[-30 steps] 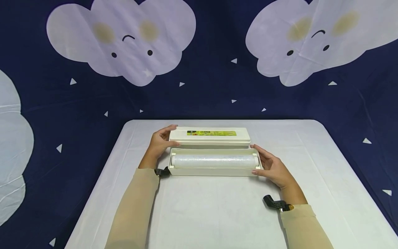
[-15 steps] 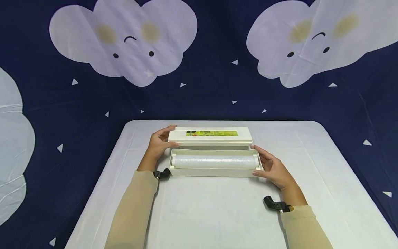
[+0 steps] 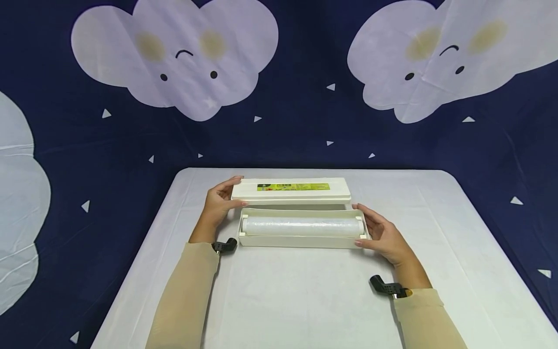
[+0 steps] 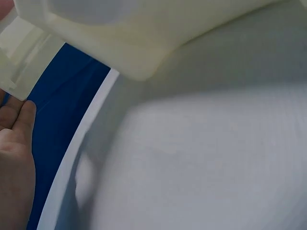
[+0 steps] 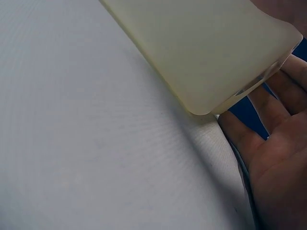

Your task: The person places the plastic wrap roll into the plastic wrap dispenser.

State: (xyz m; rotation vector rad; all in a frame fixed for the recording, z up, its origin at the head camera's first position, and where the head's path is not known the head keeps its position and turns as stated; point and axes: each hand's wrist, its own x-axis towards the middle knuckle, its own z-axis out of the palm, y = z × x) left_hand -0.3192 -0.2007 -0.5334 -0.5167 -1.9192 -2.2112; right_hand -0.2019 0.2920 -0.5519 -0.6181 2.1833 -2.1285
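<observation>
A long white box (image 3: 296, 241) stands on the table with a roll of cling film (image 3: 301, 226) lying inside it. Gripping the box's right end is my right hand (image 3: 385, 237), thumb at the front and fingers at the back. Behind and above the box, my left hand (image 3: 218, 203) holds the white lid (image 3: 301, 198) by its left end, apart from the box. The lid carries a yellow-green label (image 3: 294, 187). In the left wrist view the lid (image 4: 24, 57) and part of the left hand (image 4: 17, 158) show. The right wrist view has the box end (image 5: 201, 52) against the right hand (image 5: 283, 148).
A white cloth covers the table (image 3: 296, 300), which has rounded far corners. Beyond it hangs a dark blue backdrop (image 3: 301, 140) printed with clouds and small triangles. Both wrists wear black cameras, one near the box's left front corner.
My left hand has shifted slightly left with the lid, so its left end now sticks out further past the box. My right hand and the box have hardly moved.
</observation>
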